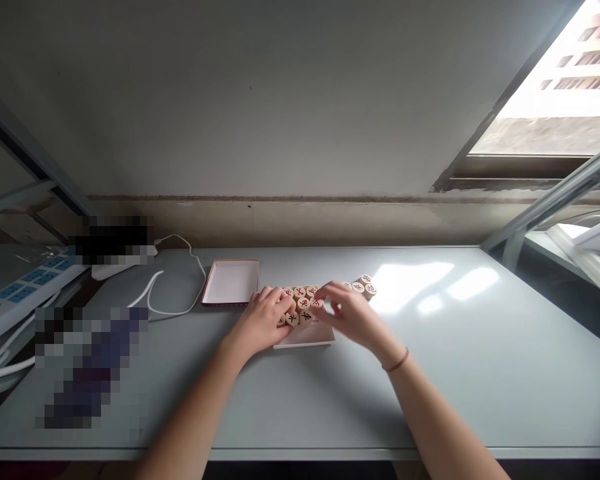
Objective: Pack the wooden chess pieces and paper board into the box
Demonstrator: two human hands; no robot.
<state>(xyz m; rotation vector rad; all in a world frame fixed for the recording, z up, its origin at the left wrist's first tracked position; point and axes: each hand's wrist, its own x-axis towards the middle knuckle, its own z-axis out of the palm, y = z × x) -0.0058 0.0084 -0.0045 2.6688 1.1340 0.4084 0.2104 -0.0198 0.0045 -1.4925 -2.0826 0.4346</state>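
Note:
A shallow white box (305, 339) lies on the desk in front of me, holding rows of round wooden Chinese chess pieces (300, 292) with red and black characters. My left hand (264, 317) is curled over the box's left side, its fingers against the pieces and its thumb by the near-left part of the box. My right hand (349, 312) is at the right side, thumb and fingertips pinched around a piece at the end of a row. Behind it sits a small group of loose pieces (359, 287), partly hidden by the hand.
An open box lid (231, 283) lies left of the box. A white cable (173, 312) loops beside it, and a power strip (27, 287) runs along the left side. Blurred-out items (97, 370) lie at the left. Sunlight patches fall on the desk (455, 360).

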